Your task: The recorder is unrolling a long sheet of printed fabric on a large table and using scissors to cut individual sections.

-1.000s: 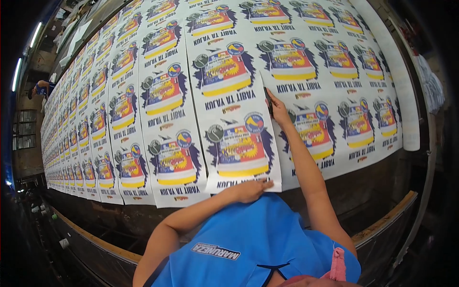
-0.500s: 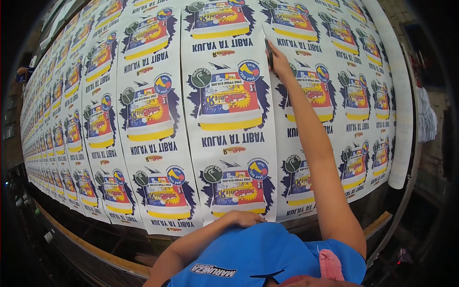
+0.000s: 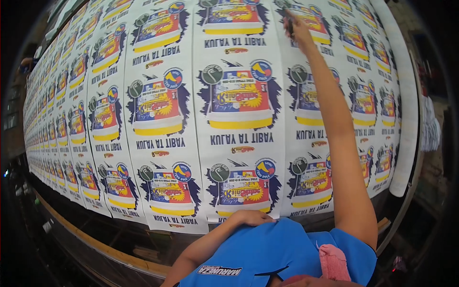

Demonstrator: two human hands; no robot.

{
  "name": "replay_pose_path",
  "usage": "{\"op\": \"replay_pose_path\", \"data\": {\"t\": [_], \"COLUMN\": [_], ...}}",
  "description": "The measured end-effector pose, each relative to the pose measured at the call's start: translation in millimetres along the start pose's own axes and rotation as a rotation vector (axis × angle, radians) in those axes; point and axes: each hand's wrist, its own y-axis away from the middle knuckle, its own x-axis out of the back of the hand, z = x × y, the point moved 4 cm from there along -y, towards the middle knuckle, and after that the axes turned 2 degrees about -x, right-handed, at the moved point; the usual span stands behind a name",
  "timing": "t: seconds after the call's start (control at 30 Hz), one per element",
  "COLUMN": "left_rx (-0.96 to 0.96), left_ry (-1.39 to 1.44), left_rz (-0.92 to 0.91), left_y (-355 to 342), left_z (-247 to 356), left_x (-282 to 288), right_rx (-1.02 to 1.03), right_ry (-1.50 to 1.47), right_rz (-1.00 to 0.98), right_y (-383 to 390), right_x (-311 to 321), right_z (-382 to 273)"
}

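A large printed sheet (image 3: 203, 143) with repeating upside-down paint-bucket pictures covers the table. My right arm stretches far forward over it. At its end my right hand (image 3: 300, 33) is closed round a slim dark-handled cutter (image 3: 289, 25), partly hidden by the fingers and blurred; its exact kind is hard to make out. A straight line between two columns of pictures runs from near that hand toward me. My left hand (image 3: 256, 218) lies on the sheet's near edge against my blue shirt, fingers stretched out and close together, nothing seen in them.
A thick white roll (image 3: 406, 158) lies along the table's right side. Overlapping printed strips extend to the far left. A wooden rail (image 3: 95, 244) runs along the near side. White bundled material (image 3: 430, 126) is beyond the right edge. Another person's hand (image 3: 27, 62) shows at the far left.
My right hand has moved farther forward and slightly right with the cutter. The whole view has shifted a little; my left hand stays at the near edge.
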Motion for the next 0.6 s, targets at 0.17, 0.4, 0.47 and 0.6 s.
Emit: {"op": "replay_pose_path", "data": {"t": [0.17, 0.4, 0.47, 0.6], "left_rx": [0.104, -0.078, 0.047, 0.166], "left_ry": [0.036, -0.717, -0.823, -1.053], "left_rz": [0.132, 1.097, 1.111, 1.183], "left_y": [3, -1, -21, -43], "left_z": [9, 28, 22, 14], "left_x": [1, -21, -33, -53], "right_rx": [-0.133, -0.376, -0.332, -0.166], "right_ry": [0.199, 0.044, 0.027, -0.080], "right_rz": [-0.061, 0.294, 0.466, 0.776], "right_y": [179, 429, 496, 639], "right_x": [42, 209, 267, 364], "right_z": [18, 35, 37, 31]}}
